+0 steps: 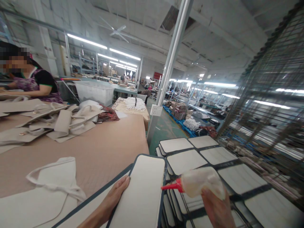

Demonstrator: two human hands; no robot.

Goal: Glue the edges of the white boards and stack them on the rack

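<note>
Count recorded: two hands point(118, 191); one squeeze bottle point(201, 182); two dark-edged panels point(146, 190) at the tabletop's point(114, 142) near right corner; one bin point(95, 92) beyond its far edge. Overlapping beige bag pieces point(63, 123) toward its far left corner: several, exact number indeterminable.

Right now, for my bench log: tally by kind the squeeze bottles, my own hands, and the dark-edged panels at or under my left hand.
Squeeze bottle: 1
Hands, left hand and right hand: 2
Dark-edged panels, upper panel and lower panel: 2
Total: 5
</note>
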